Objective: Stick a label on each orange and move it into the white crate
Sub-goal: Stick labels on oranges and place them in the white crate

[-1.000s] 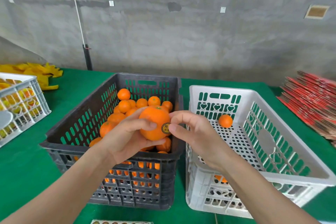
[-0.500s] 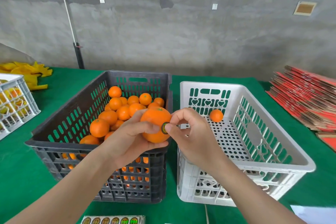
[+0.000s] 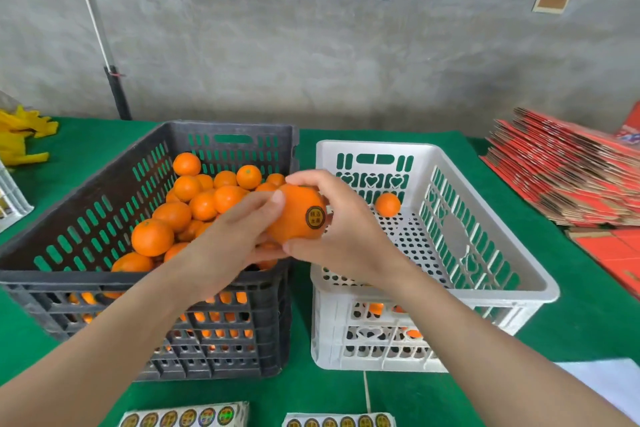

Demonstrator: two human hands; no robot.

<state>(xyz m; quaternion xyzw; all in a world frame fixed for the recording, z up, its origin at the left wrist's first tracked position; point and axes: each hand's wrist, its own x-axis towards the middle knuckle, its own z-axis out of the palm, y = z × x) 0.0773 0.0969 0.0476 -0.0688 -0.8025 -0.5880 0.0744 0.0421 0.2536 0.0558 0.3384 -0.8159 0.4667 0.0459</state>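
- The left hand (image 3: 235,243) grips a glossy round orange (image 3: 294,215), its fingers (image 3: 273,201) curled against the fruit's left side and underside.
- The right hand (image 3: 346,229) holds the same orange from the other side. Its fingers (image 3: 304,178) arch over the top and the thumb presses up from below.
- A round gold-and-black label (image 3: 315,217) sits flat on the face of the orange turned toward the camera, just beside the right fingers.
- The orange is in the air between both sets of fingers, above the adjoining rims of the two crates and not inside either.
- A white perforated plastic crate (image 3: 374,147) stands below and to the right of the right fingers. One small loose orange (image 3: 388,204) lies on its floor beyond them, and more orange shows through the holes in the front wall.
- A dark grey slotted plastic crate (image 3: 86,191) stands below and to the left of the left fingers, with a heap of unlabelled oranges (image 3: 187,204) inside.
- Two strips of round stickers (image 3: 187,418) lie on the green tabletop (image 3: 588,322), nearer the person than the fingers.
- A stack of flat red cardboard sheets (image 3: 568,177) lies well to the right of the right fingers.
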